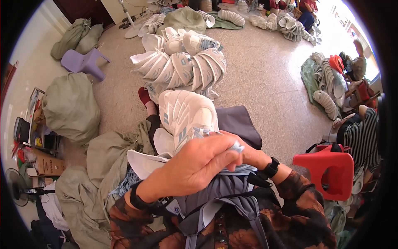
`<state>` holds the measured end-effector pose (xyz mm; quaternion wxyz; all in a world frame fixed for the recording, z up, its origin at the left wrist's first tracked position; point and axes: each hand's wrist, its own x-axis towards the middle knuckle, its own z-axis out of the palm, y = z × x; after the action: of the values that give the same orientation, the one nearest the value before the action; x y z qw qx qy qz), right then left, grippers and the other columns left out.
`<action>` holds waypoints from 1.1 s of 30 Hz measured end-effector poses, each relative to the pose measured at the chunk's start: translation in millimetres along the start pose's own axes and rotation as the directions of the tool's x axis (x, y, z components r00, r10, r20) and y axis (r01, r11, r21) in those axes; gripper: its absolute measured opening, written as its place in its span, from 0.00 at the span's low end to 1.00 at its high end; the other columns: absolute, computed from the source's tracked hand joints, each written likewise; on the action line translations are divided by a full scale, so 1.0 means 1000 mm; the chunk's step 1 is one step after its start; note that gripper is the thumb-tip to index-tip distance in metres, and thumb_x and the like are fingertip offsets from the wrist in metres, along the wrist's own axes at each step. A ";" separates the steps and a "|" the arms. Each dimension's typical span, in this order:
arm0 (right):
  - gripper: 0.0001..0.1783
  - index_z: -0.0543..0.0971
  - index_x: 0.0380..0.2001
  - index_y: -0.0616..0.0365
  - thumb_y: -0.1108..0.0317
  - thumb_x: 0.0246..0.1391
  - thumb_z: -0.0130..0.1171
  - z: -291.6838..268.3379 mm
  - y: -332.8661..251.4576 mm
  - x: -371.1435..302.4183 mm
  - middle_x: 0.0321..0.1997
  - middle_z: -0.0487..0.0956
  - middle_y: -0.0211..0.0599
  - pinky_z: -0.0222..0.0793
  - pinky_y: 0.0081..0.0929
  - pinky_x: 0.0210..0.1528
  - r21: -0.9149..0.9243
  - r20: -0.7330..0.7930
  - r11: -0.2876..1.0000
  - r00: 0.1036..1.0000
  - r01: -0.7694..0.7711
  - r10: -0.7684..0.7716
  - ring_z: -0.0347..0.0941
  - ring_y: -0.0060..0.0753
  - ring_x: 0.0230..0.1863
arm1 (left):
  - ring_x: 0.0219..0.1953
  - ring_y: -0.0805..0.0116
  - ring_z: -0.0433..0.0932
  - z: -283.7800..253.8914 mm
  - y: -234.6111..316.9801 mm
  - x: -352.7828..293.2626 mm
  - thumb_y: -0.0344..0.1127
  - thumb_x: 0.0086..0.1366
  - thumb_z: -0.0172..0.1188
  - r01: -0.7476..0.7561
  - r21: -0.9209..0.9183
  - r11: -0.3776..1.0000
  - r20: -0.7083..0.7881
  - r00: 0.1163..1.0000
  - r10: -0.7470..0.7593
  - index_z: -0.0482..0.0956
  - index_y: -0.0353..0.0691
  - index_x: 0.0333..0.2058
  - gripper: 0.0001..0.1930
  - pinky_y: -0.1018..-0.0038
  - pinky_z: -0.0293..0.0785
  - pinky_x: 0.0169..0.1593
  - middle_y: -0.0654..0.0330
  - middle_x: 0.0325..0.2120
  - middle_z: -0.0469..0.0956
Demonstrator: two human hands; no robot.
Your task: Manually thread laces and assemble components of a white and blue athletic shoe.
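A nested stack of white shoe uppers point(184, 112) with grey-blue trim rests on my lap. Just in front of its near end, my left hand point(203, 164) is closed, thumb pressed to the fingers. A bit of light-blue shoelace point(237, 147) pokes out at its fingertips. My right hand point(248, 155) meets it from the right; its fingers are mostly hidden behind the left, so its grip does not show. More light-blue laces point(128, 182) lie in a bundle by my left wrist. Another big coil of white uppers point(182, 66) sits on the floor beyond.
At the left are a purple stool point(85, 62), stuffed green sacks point(70, 110) and a fan point(18, 186). A red stool point(325, 170) stands at the right beside a seated person in stripes point(358, 137). More upper stacks point(325, 83) and people line the far and right sides.
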<state>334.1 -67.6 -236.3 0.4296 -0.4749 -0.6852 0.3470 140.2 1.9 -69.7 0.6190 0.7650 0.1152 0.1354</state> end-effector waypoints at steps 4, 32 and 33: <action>0.14 0.76 0.47 0.62 0.73 0.58 0.58 -0.023 -0.051 0.011 0.49 0.80 0.42 0.73 0.33 0.49 0.319 0.149 0.868 0.925 -0.379 0.349 0.77 0.32 0.47 | 0.32 0.76 0.76 -0.016 0.019 0.028 0.39 0.78 0.48 -0.095 -0.058 0.994 0.055 0.994 0.098 0.76 0.32 0.39 0.15 0.77 0.72 0.38 0.61 0.28 0.76; 0.21 0.70 0.61 0.61 0.63 0.69 0.54 -0.032 -0.123 0.055 0.42 0.76 0.33 0.69 0.29 0.53 0.557 -0.390 0.792 0.921 0.250 -0.016 0.72 0.24 0.47 | 0.28 0.73 0.77 -0.038 0.091 0.129 0.41 0.77 0.48 -0.354 -0.118 0.928 -0.236 0.918 0.320 0.77 0.34 0.41 0.15 0.73 0.77 0.39 0.63 0.29 0.77; 0.21 0.70 0.61 0.61 0.63 0.69 0.54 -0.032 -0.122 0.055 0.42 0.76 0.33 0.69 0.29 0.53 0.550 -0.388 0.794 0.921 0.259 -0.031 0.72 0.24 0.47 | 0.28 0.73 0.77 -0.044 0.088 0.129 0.41 0.77 0.48 -0.364 -0.107 0.925 -0.238 0.913 0.331 0.77 0.34 0.41 0.15 0.73 0.77 0.39 0.63 0.29 0.77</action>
<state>310.7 -51.2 -101.4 0.6995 -0.3172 -0.4872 0.4155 246.1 68.5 33.5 0.6243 0.7055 0.0330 0.3339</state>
